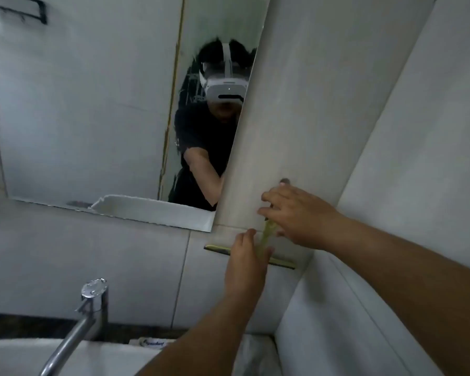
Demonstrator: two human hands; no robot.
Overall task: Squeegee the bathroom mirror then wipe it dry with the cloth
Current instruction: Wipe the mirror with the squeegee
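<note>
The bathroom mirror covers the wall at left and reflects a person in a white headset. To its right is a pale wall panel. A squeegee with a yellow-green handle and a dark blade lies flat against the panel's lower edge, blade horizontal, to the right of the mirror's bottom corner. My left hand wraps the lower handle just above the blade. My right hand covers the handle's top end, fingers curled on it. A small dark knob shows just above my right hand. I see no cloth that I can identify.
A chrome faucet rises over the white sink at the bottom left. A small tube lies on the dark counter behind the sink. White tiled wall runs below the mirror, and another wall closes in at the right.
</note>
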